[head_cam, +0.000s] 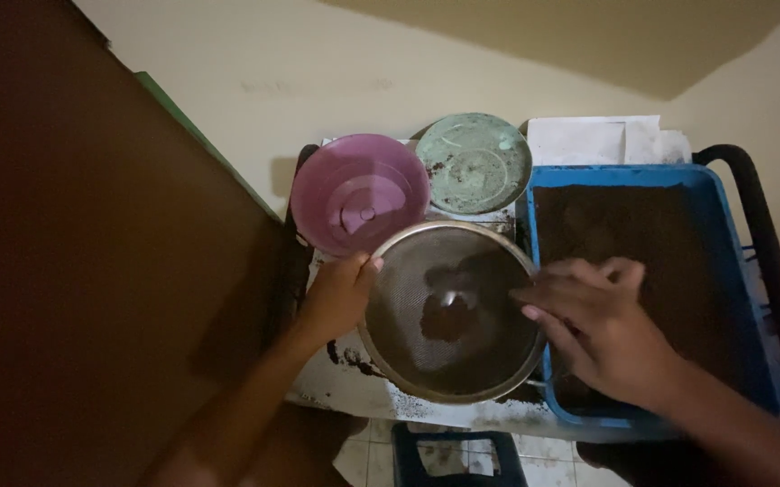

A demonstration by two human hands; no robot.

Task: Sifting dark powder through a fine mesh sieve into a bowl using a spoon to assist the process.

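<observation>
Far left of the view: a dark brown panel (74,271) is filling the frame edge, with a thin green strip (193,135) running along its upper right border against the pale wall (318,63). Next rightward, the left hand (337,298) is coming up from below and gripping the left rim of a round metal sieve (451,311), thumb lying over the rim, fingers curled under it out of sight; the hand is closed on the rim. Above that hand, a pink plastic lid (360,192) is lying tilted, its small centre knob facing up, its lower edge just beside the sieve rim. The sieve is sitting in the middle of the scene over a stained white surface (354,379) that is carrying scattered dark crumbs; inside the mesh, a small clump of dark brown powder (447,317) is resting near the centre. Behind the sieve, a green round lid (474,163) is lying flat, speckled with dark grains and touching the pink lid's edge. Further right, the right hand (599,329) is hovering with fingers spread and loosely extended, holding nothing, fingertips reaching over the sieve's right rim; whether they are touching the mesh cannot be told. Under and beyond that hand, a blue rectangular tray (762,361) is holding a level bed of dark brown powder. White paper (602,140) is lying behind the tray.
</observation>
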